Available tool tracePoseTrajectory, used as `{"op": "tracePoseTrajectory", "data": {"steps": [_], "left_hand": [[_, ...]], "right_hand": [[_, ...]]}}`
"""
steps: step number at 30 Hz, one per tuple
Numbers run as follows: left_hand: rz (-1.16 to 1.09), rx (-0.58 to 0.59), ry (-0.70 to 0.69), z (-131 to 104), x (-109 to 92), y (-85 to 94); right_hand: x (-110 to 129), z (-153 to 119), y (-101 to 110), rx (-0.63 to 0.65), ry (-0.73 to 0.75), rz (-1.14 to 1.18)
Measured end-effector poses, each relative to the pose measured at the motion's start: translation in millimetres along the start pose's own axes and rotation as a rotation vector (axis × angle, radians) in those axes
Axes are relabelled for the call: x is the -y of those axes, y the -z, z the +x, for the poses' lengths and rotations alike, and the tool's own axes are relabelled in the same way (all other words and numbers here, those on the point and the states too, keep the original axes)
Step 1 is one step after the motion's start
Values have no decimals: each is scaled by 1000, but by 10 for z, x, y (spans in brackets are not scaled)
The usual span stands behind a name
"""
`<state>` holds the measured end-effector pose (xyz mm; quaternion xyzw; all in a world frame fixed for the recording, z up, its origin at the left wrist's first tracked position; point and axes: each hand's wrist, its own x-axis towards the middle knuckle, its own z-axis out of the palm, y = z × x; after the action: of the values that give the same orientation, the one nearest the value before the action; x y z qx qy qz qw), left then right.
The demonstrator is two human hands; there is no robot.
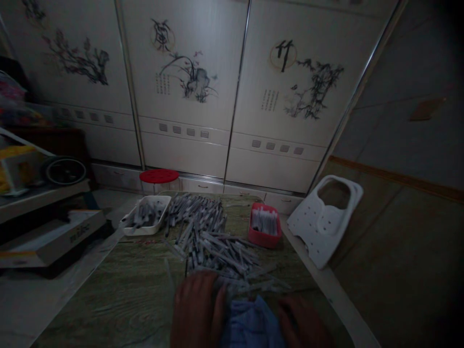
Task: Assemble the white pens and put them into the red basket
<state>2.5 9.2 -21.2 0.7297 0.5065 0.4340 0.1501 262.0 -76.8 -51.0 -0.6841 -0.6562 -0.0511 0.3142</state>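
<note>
My left hand [197, 307] is at the near end of a heap of pens [213, 241], its fingers bent down and thumb alongside. The pens are slim, clear-bodied and dark-tipped. Under the fingers, pale clear pieces show, but what the hand grips is hidden. My right hand [302, 319] is low at the right with fingers curled in, dark and blurred; anything inside it cannot be made out. Between both hands is a blue cloth [250, 321], possibly clothing. A white tray [128, 230] with pens stands at the far left, and a red box [264, 239] of upright pale sticks at the far right.
All this lies on a wood-patterned table [119, 295]. A red stool [159, 175] stands beyond it, before a painted sliding wardrobe [188, 154]. To the right, a white plastic seat [326, 217] leans by the wall. A shelf with a box [68, 234] is at left.
</note>
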Motion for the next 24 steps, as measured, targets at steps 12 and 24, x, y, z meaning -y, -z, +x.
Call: {"op": "tracePoseTrajectory", "data": {"steps": [12,24], "left_hand": [[25,54,-5,92,97,-65],[435,128,288,180,602,52]], "right_hand": [[-312,351,87,157,-145,72],[393,945,-543,156,101,31]]}}
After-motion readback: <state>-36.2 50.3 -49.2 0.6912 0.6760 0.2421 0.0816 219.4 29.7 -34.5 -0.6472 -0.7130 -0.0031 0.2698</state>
